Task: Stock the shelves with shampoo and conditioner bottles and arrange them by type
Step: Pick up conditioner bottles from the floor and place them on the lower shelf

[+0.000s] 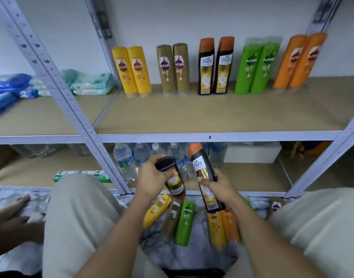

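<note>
Upright black bottle [202,171], clasped in the curled fingers of the right hand [220,187], and inverted black bottle [175,184], wrapped by the left hand [152,177], held below the shelf [192,117] front edge, probably to join the matching pair [206,67] at its back edge.

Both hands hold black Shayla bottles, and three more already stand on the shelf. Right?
Not quite. The head view shows two on the shelf, not three: the Shayla pair between the olive pair and green pair. The left hand holds the left bottle, the right hand the right bottle, both black Shayla.
</note>
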Action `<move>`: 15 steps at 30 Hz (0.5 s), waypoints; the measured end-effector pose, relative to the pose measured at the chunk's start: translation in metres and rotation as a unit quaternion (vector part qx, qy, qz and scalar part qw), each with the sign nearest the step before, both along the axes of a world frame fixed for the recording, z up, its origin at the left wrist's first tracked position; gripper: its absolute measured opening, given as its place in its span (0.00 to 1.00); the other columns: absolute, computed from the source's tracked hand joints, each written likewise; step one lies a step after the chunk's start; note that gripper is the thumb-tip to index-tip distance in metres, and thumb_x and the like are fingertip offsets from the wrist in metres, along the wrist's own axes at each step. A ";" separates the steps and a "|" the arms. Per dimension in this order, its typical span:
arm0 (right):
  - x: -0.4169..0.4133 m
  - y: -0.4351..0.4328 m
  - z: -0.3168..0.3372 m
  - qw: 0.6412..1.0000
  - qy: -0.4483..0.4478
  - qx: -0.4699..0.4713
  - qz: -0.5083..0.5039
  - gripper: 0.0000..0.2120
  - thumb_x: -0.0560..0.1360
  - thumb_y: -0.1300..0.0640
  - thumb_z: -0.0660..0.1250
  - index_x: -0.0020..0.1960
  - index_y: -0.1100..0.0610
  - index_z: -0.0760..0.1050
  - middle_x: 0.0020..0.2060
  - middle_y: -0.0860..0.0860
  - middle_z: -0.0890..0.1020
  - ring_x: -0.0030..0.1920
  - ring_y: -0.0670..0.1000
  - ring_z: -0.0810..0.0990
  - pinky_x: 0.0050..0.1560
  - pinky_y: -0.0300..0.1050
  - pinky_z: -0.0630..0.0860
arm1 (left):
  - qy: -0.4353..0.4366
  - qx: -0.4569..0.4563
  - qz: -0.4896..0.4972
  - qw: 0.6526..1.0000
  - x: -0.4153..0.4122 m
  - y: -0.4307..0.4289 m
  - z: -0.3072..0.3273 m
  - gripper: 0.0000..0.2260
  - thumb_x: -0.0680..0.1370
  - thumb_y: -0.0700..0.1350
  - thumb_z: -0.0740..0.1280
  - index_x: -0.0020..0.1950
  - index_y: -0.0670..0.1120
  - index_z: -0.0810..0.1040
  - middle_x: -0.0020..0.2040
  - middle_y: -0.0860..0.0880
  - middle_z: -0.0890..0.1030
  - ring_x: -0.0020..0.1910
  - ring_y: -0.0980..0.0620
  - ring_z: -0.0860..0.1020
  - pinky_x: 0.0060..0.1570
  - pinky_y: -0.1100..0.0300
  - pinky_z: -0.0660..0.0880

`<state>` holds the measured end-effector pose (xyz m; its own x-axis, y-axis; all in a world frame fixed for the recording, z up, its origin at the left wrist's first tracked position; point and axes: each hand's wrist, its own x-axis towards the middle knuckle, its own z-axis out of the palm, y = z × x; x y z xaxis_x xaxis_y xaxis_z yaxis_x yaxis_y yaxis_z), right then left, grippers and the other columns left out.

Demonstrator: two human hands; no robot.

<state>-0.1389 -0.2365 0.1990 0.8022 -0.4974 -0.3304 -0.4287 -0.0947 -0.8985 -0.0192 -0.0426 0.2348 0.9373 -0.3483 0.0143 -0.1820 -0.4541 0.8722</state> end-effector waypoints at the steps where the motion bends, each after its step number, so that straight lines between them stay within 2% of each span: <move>1: 0.000 -0.002 0.011 1.000 0.001 0.007 0.011 0.20 0.74 0.53 0.76 0.63 0.50 0.74 0.50 0.50 0.85 0.49 0.53 0.84 0.55 0.53 0.81 | -0.003 -0.023 0.001 1.000 0.000 0.000 0.011 0.23 0.67 0.42 0.82 0.58 0.51 0.78 0.50 0.56 0.83 0.49 0.60 0.81 0.49 0.69 0.76; 2: 0.000 -0.005 0.023 1.000 0.008 0.010 0.026 0.21 0.73 0.56 0.76 0.63 0.51 0.73 0.50 0.51 0.84 0.49 0.54 0.84 0.56 0.56 0.81 | -0.002 -0.052 0.004 0.999 0.000 0.000 0.022 0.23 0.67 0.41 0.82 0.57 0.51 0.78 0.50 0.57 0.83 0.47 0.64 0.81 0.46 0.73 0.75; 4: 0.001 -0.010 0.047 0.998 0.020 -0.017 0.056 0.24 0.70 0.60 0.77 0.61 0.51 0.70 0.50 0.52 0.83 0.50 0.55 0.84 0.57 0.58 0.80 | -0.002 -0.106 0.010 0.994 0.003 0.001 0.039 0.22 0.67 0.38 0.82 0.56 0.50 0.79 0.50 0.57 0.83 0.46 0.68 0.81 0.44 0.74 0.75; 6: 0.001 -0.016 0.073 0.994 0.027 -0.076 0.079 0.26 0.68 0.60 0.77 0.60 0.51 0.68 0.51 0.52 0.82 0.50 0.53 0.83 0.55 0.57 0.80 | -0.010 -0.132 0.007 0.991 0.008 0.001 0.057 0.22 0.67 0.38 0.82 0.58 0.49 0.80 0.52 0.56 0.84 0.48 0.66 0.81 0.47 0.71 0.78; 9: 0.007 -0.026 0.115 0.981 0.019 -0.165 0.097 0.29 0.69 0.59 0.78 0.62 0.51 0.64 0.52 0.49 0.80 0.50 0.50 0.82 0.48 0.47 0.79 | -0.028 -0.159 -0.002 0.987 0.021 -0.001 0.083 0.25 0.66 0.40 0.83 0.61 0.47 0.81 0.53 0.54 0.85 0.53 0.59 0.83 0.53 0.60 0.80; 11: 0.018 -0.035 0.143 0.962 0.022 -0.251 0.102 0.30 0.68 0.57 0.80 0.62 0.50 0.66 0.50 0.49 0.81 0.48 0.51 0.82 0.43 0.44 0.76 | -0.042 -0.172 -0.008 0.984 0.031 -0.003 0.104 0.25 0.66 0.40 0.82 0.60 0.48 0.81 0.53 0.54 0.85 0.52 0.58 0.83 0.54 0.58 0.81; 15: 0.050 -0.053 0.193 0.894 0.034 -0.426 0.135 0.27 0.68 0.53 0.78 0.65 0.49 0.74 0.52 0.51 0.84 0.48 0.54 0.82 0.47 0.50 0.80 | -0.077 -0.185 -0.034 0.979 0.061 -0.008 0.153 0.23 0.67 0.40 0.82 0.60 0.48 0.81 0.51 0.54 0.86 0.50 0.59 0.84 0.52 0.60 0.81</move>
